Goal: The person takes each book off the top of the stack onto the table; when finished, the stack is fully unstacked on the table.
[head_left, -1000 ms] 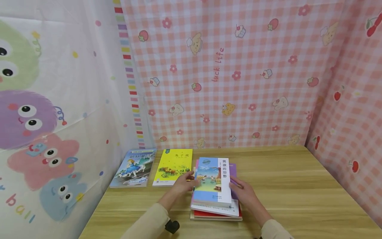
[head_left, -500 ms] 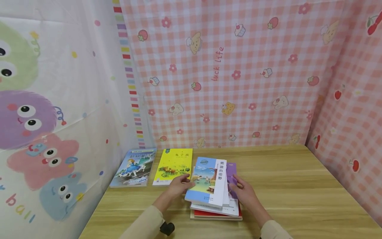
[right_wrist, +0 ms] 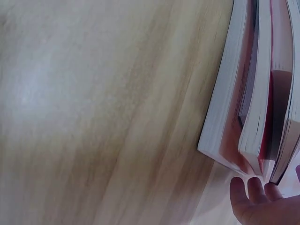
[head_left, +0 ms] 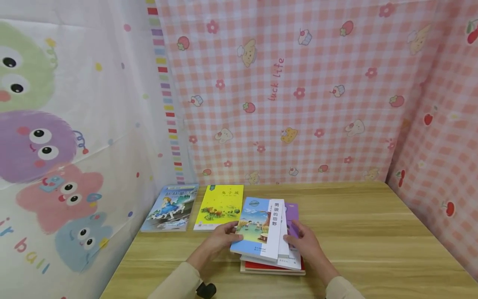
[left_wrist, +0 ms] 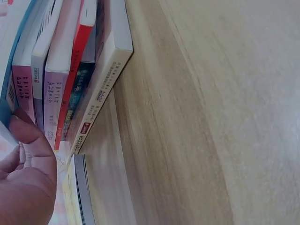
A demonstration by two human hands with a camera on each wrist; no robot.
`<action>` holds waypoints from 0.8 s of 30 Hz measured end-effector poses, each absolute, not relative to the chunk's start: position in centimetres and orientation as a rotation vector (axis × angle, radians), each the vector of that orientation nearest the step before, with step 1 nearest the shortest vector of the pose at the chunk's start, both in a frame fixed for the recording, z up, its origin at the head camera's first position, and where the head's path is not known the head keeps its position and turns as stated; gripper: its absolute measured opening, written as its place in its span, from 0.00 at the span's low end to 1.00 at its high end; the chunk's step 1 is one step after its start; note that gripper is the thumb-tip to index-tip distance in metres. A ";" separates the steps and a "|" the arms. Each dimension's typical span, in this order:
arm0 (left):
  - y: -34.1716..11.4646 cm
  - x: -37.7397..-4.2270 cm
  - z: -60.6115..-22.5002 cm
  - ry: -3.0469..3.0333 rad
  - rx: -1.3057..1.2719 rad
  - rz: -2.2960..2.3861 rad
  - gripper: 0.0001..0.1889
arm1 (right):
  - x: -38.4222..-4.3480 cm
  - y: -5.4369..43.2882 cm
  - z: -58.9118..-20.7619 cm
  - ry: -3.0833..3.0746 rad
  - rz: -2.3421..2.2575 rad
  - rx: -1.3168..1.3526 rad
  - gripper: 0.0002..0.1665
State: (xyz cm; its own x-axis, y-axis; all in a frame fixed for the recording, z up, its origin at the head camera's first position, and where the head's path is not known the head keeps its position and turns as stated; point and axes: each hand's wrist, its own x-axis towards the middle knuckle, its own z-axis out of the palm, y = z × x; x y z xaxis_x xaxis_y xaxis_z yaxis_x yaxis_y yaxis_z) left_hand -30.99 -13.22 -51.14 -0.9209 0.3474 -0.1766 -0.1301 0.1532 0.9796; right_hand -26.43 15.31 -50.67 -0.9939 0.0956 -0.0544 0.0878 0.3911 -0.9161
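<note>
Pinch of left hand (head_left: 219,237), narrow, on left edge of blue-and-white book (head_left: 255,226), over a stack of books (head_left: 289,262). To the right of this grip, against the stack's other side, right hand (head_left: 307,241) with fingers loosely extended, near purple book (head_left: 292,212). Beyond the left hand, yellow book (head_left: 219,207), and farther left from this grip, blue book with picture of girl (head_left: 170,208), both flat on wooden table (head_left: 354,241).

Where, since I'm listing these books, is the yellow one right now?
In the head view, the yellow book lies at the back left of the table, between the girl-cover book and the book stack.
</note>
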 end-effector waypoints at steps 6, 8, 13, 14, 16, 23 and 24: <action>-12.9 -30.8 -51.1 1.989 0.214 1.892 0.38 | -26.4 15.1 -50.6 -2.592 1.732 -0.133 0.39; -12.8 -30.9 -51.1 1.968 0.210 1.905 0.38 | -26.4 15.0 -50.5 -2.590 1.741 -0.139 0.38; -12.7 -30.9 -50.9 1.916 0.189 1.934 0.38 | -26.5 15.0 -50.4 -2.561 1.764 -0.097 0.36; -12.7 -30.9 -50.9 1.905 0.179 1.941 0.38 | -26.5 15.0 -50.5 -2.551 1.765 -0.079 0.36; -12.7 -30.9 -50.9 1.895 0.165 1.948 0.38 | -26.5 15.0 -50.6 -2.544 1.763 -0.049 0.35; -13.6 -30.5 -50.8 1.831 0.191 2.014 0.37 | -26.4 14.8 -50.5 -2.616 1.759 -0.140 0.34; -13.7 -30.4 -50.8 1.823 0.196 2.025 0.37 | -26.4 14.8 -50.4 -2.609 1.764 -0.140 0.34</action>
